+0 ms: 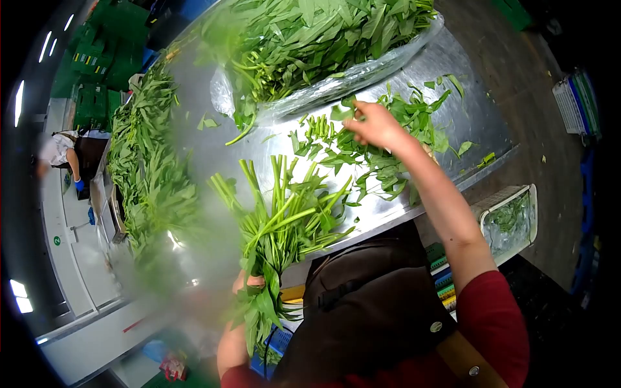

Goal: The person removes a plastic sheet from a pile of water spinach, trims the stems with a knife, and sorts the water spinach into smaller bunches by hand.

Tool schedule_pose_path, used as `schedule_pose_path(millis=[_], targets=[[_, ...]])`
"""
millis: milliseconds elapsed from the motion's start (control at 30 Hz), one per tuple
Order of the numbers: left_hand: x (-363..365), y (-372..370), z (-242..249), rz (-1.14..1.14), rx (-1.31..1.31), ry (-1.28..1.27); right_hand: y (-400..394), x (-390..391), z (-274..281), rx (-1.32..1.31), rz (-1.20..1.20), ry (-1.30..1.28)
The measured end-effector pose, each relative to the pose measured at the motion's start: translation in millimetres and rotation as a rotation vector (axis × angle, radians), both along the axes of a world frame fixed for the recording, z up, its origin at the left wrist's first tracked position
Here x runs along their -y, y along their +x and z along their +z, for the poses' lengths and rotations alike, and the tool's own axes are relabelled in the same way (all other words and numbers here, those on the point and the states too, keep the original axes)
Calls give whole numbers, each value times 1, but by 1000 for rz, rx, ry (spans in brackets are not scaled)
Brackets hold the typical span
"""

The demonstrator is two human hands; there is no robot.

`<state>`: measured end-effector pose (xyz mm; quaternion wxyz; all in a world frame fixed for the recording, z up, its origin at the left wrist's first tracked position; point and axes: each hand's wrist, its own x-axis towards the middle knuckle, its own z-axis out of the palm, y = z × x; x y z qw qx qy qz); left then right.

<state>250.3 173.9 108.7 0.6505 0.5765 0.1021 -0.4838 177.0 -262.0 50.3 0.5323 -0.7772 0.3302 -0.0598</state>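
Low at the table's near edge, my left hand (249, 282) is wrapped round a bunch of water spinach (278, 216). Its cut stems point up over the table and its leaves hang below the hand; part of the hand is hidden by them. My right hand (375, 126) is above the metal table, fingers curled together, with a slightly blurred green leaf (341, 113) at the fingertips. Under and beside it lie loose leaves (414, 119) and short cut stem pieces (318, 128). Behind, a large heap of water spinach (330, 39) rests on clear plastic wrapping (349, 84).
More greens (145, 149) are piled along the left, partly blurred by a smear on the lens. A white crate (511, 220) with greens stands right of the table (475, 123). A co-worker (65, 152) with a blue glove is at far left. Green crates (97, 77) are stacked behind.
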Motion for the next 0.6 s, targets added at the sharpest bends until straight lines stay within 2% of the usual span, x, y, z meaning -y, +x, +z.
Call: schedule_pose_path(millis=[33, 67, 100, 167, 200, 233, 300, 333, 367, 400, 433, 500, 567, 600], targets=[[3, 1, 0, -5, -1, -4, -2, -9, -1, -108, 108, -727], [6, 2, -1, -6, 1, -12, 4, -14, 20, 23, 154, -527], [9, 4, -1, -11, 4, -17, 5, -27, 46, 150, 192, -82], [16, 8, -2, -29, 7, -21, 8, -54, 68, 232, 414, 169], [19, 9, -2, -40, 9, -28, 23, -78, 16, 446, 399, -183], [22, 11, -4, -46, 9, -30, 27, -85, 29, 204, 448, -192], [23, 11, -4, -52, 11, -34, 28, -77, 33, 84, 368, 409], [23, 12, -5, -45, 14, -34, 28, -65, 23, 136, 201, 263], [22, 11, -5, -39, 12, -34, 29, -48, -6, 375, -45, 107], [20, 10, -5, -34, 9, -35, 27, -26, -5, 332, -245, 96], [20, 10, -6, -29, 8, -40, 21, -10, -2, 310, -324, 175], [17, 8, -6, -22, 8, -47, 8, -17, 33, 203, 0, 135], [18, 9, -8, -23, 12, -53, 5, -51, 59, 2, 340, 373], [19, 9, -8, -27, 13, -55, 10, -65, 60, -46, 435, 426]])
